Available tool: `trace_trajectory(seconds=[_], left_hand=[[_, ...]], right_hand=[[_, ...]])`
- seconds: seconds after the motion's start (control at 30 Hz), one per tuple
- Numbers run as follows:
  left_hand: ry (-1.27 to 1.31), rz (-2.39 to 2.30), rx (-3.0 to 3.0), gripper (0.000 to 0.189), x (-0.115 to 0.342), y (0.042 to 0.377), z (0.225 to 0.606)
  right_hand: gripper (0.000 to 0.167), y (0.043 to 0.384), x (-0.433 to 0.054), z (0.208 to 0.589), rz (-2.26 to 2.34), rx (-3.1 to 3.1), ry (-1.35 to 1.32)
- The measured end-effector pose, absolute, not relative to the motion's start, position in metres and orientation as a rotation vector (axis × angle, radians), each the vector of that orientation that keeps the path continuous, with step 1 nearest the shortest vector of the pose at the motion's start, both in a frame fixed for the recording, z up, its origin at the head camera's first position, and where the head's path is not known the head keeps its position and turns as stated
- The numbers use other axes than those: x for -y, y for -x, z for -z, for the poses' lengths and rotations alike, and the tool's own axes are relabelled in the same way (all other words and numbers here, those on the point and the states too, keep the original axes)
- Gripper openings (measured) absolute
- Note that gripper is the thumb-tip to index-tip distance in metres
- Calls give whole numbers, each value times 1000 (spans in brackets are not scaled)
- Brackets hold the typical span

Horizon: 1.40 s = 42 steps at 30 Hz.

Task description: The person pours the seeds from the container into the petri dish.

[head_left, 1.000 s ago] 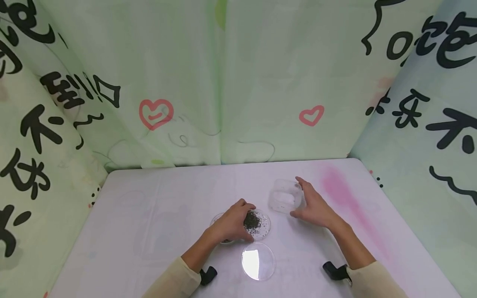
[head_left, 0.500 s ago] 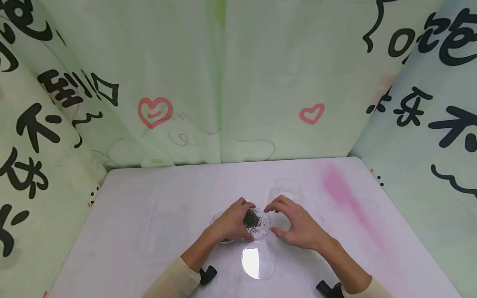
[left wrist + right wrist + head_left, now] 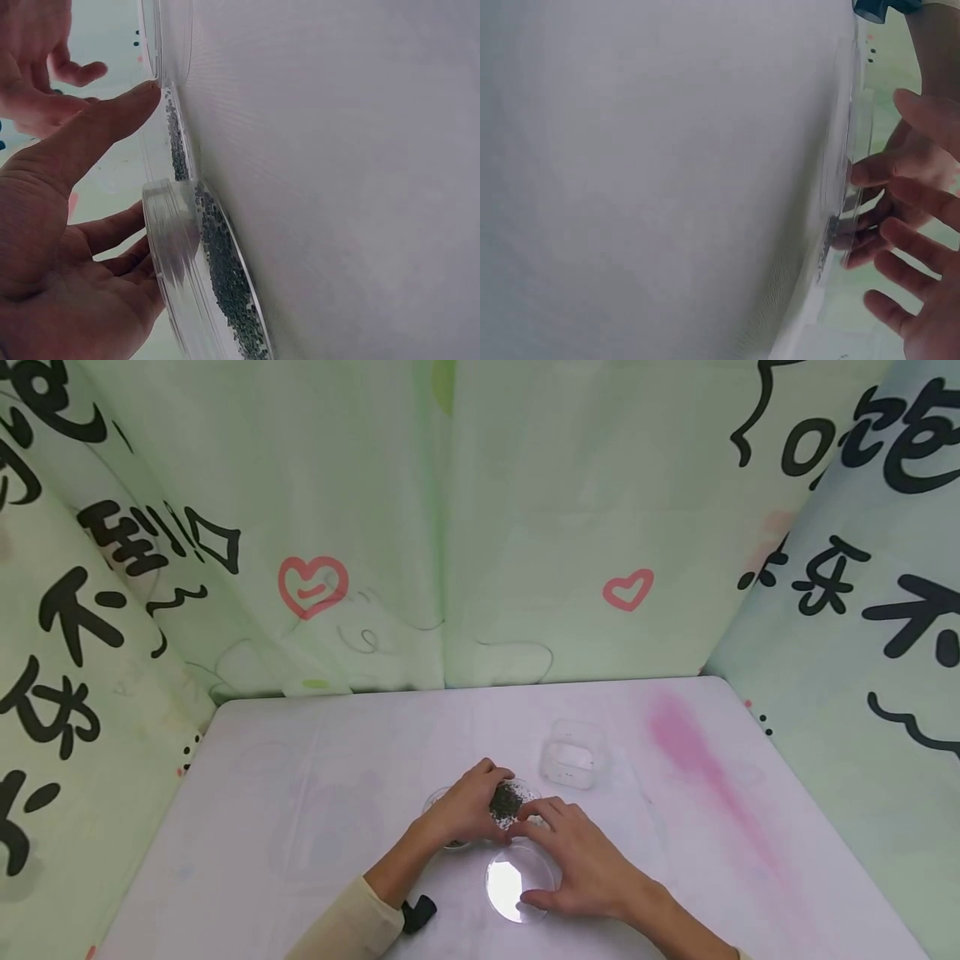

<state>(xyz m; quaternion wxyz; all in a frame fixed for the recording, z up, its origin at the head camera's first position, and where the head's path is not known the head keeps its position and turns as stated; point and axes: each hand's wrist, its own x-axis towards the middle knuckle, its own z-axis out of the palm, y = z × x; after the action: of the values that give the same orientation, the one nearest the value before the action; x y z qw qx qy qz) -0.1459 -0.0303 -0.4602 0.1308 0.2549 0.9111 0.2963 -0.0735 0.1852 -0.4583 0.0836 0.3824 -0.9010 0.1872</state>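
My left hand [image 3: 463,810] holds a clear petri dish of dark granules [image 3: 507,800] between thumb and fingers, by its sides. A second granule-filled petri dish [image 3: 225,277] stands right beside it, mostly hidden beneath that hand in the head view. In front lies a clear round petri dish lid [image 3: 504,887], bright with reflected light. Over this lid hovers my right hand [image 3: 585,864], its thumb by the lower right rim and its fingers at the upper side. Spread, relaxed right fingers [image 3: 911,281] appear beside the lid's edge in the right wrist view.
A clear, rounded square plastic container [image 3: 573,756] stands behind and to the right of the dishes. Printed curtains [image 3: 442,527] enclose the white table [image 3: 300,827] at its back and sides. A pink smear [image 3: 690,743] marks the tabletop at right.
From beside the square container, my right hand has let go and come left and toward me, first near the granule dish, now over the lid. The left hand stays in place.
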Motion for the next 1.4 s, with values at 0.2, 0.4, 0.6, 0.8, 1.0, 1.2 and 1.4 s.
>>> trace_trajectory(seconds=[0.2,0.4,0.6,0.8,1.0,1.2,1.4], left_hand=[[-726,-858,-2653,84,30,145,459],[-738,-861,-2652,86,29,144,459],[-727,-860,-2655,86,29,143,460],[-725,-842,-2666,87,29,143,460],[-729,-847,-2664,88,29,143,460],[-719,-856,-2661,87,29,143,460],[-726,-848,-2660,89,29,143,460]], right_hand=[[69,69,-180,459,-516,2649,-1177],[74,65,-177,461,-397,2683,-1202],[76,63,-176,461,-347,2685,-1215],[71,59,-174,461,-336,2724,-1238],[70,55,-172,460,-332,2759,-1256],[73,52,-171,461,-351,2753,-1290],[81,52,-173,459,-444,2743,-1360]])
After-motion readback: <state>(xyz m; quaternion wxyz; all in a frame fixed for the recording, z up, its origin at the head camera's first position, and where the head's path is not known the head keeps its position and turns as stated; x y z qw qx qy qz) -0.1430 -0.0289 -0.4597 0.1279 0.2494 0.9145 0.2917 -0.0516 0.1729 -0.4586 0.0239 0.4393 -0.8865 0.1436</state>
